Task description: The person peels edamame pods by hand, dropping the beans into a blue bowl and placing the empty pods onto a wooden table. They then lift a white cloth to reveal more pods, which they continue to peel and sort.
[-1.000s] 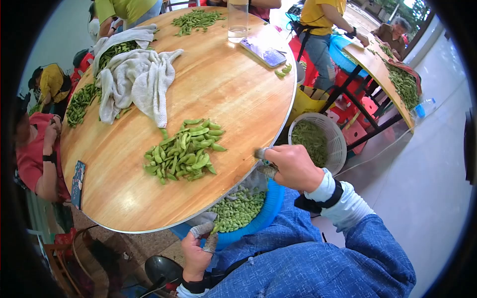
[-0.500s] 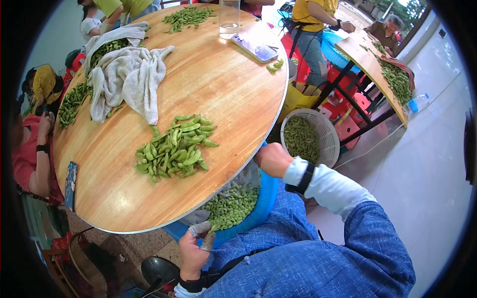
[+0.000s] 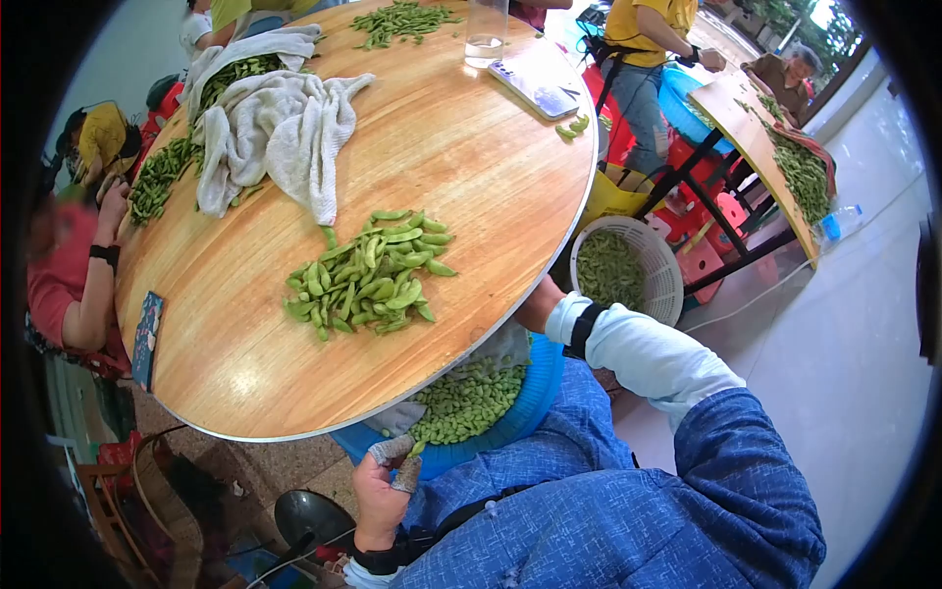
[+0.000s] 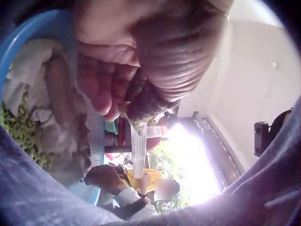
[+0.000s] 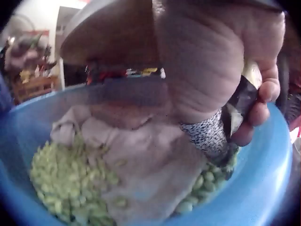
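Observation:
My left hand [image 3: 381, 496] is low at the basin's near-left side, thumb and a finger wrapped in grey tape, pinching a green soybean pod [image 3: 417, 449]. In the left wrist view, that hand [image 4: 160, 52] has its fingers bent toward the wrapped thumb. The right hand [image 3: 538, 302] is mostly hidden under the round table's edge. In the right wrist view, it hangs over the blue basin [image 5: 263, 165], its thumb [image 5: 207, 136] in speckled tape and its fingers bent; I cannot tell whether it holds anything. Shelled green beans [image 3: 466, 407] and a grey cloth [image 5: 146, 160] lie in the basin.
A pile of soybean pods [image 3: 373, 275] lies on the round wooden table [image 3: 471, 177]. Farther back are a whitish towel [image 3: 280, 137], a glass [image 3: 486, 44] and a phone [image 3: 535, 88]. A white basket of pods [image 3: 667, 285] stands right. Other people sit or stand around.
My right hand has moved from above the table's right edge down and under it, toward the basin. My left hand keeps its pinch on the pod. The head view has shifted slightly.

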`<state>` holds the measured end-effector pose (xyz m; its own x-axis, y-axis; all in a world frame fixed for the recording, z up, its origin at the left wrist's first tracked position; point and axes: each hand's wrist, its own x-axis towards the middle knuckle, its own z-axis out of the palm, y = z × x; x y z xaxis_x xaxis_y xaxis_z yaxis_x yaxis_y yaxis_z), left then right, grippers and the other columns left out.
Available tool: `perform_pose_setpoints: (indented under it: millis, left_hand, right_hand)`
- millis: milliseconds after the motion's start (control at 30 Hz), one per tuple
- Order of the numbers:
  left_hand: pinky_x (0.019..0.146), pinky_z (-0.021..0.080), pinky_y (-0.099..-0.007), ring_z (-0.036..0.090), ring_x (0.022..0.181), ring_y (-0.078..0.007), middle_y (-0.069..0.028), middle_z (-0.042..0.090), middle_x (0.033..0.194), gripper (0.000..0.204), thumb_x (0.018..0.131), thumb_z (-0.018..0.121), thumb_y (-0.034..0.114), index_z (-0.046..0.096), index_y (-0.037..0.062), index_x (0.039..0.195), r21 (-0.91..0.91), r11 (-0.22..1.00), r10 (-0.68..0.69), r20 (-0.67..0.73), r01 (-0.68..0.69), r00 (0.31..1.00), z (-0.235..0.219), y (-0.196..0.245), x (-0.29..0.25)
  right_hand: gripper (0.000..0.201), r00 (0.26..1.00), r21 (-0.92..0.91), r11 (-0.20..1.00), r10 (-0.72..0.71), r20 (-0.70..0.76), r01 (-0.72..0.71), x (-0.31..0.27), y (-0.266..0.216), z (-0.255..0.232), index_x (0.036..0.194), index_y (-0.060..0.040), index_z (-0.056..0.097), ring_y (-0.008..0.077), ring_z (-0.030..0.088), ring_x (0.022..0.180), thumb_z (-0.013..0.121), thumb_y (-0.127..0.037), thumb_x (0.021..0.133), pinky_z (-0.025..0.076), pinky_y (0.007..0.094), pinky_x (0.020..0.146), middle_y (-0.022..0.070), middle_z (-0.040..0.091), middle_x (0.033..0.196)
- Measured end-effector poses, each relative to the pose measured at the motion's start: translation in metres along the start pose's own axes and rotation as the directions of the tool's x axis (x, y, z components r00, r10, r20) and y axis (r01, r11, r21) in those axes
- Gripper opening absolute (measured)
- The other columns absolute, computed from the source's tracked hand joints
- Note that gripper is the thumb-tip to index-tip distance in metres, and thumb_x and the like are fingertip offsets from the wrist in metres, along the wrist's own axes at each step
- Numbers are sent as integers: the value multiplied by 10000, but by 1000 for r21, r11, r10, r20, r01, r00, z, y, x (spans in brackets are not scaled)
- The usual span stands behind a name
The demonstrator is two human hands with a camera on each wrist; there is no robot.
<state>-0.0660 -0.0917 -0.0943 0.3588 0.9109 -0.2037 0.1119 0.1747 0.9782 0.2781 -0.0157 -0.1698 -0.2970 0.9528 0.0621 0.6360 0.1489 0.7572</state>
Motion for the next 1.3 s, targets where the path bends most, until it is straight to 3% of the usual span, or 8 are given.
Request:
perform_pose_setpoints:
  millis: [33, 133, 300, 433, 567, 933, 1100, 1300]
  left_hand:
    - [671, 468, -239, 575, 762, -131, -81, 593, 872, 258, 747, 607, -57, 524, -31, 990, -5, 1000, -9, 2, 9, 1000, 1, 2, 0]
    - [713, 455, -248, 563, 792, -128, -83, 596, 898, 252, 736, 617, -51, 541, -30, 976, -14, 998, -54, 5, 54, 999, 2, 8, 1]
    - [732, 446, -253, 555, 796, -125, -77, 596, 901, 264, 719, 631, -53, 548, -30, 969, -20, 1000, 11, 14, -10, 1000, 6, 13, 6]
    - [756, 447, -261, 559, 815, -130, -84, 594, 907, 337, 714, 652, -31, 508, -26, 1018, -85, 991, 112, 49, -107, 993, 21, 37, 17]
    - [722, 436, -250, 550, 804, -121, -81, 592, 915, 456, 697, 684, -3, 455, -18, 1091, 70, 975, 206, 59, -209, 977, 36, 64, 33]
    - [757, 434, -253, 553, 846, -125, -91, 598, 899, 242, 802, 535, 19, 524, -30, 1039, 310, 909, 197, 271, -279, 942, 32, 60, 47]
    - [778, 429, -241, 537, 878, -108, -41, 582, 961, 237, 820, 529, 6, 522, -25, 1055, -172, 985, 26, 209, 11, 978, 36, 73, 44]
    - [751, 440, -245, 549, 835, -110, -39, 595, 928, 246, 817, 554, 29, 525, -26, 1054, -197, 978, 112, 191, -74, 975, 42, 82, 48]
  right_hand:
    - [370, 999, 560, 828, -28, 47, -3, 0, 12, -12, 1123, -70, 540, 231, 450, 1135, 461, -158, 772, 381, 318, 926, 118, 484, 1228]
    - [282, 791, 707, 647, -258, 554, -284, 0, 65, -56, 893, -83, 640, 274, 583, 910, 542, -145, 636, 475, 368, 742, 141, 614, 950]
    - [161, 814, 720, 393, 383, 437, -572, -58, 117, -63, 721, -25, 613, 327, 592, 678, 607, -179, 673, 472, 386, 625, 176, 590, 682]
    - [197, 940, 843, -474, 82, 330, -255, -65, 89, -110, 947, -11, 607, 149, 570, 655, 593, -129, 790, 461, 282, 636, 86, 616, 718]
    - [312, 969, 410, -879, -203, 142, -244, -36, 63, -164, 1089, 23, 520, 85, 532, 744, 574, -124, 819, 449, 240, 697, 3, 587, 832]
    - [349, 981, 705, -686, -182, 72, -179, -5, 36, -181, 1133, 19, 479, 73, 527, 783, 586, -78, 815, 434, 229, 702, 28, 586, 847]
    - [552, 986, 492, -857, -99, 131, -151, -11, 42, -179, 1297, -20, 242, 98, 491, 833, 536, -46, 831, 405, 243, 754, 52, 518, 921]
    - [425, 993, 481, -875, -1, 114, -56, -9, 27, -184, 1230, 3, 374, 100, 485, 886, 535, -62, 842, 409, 242, 760, 64, 521, 945]
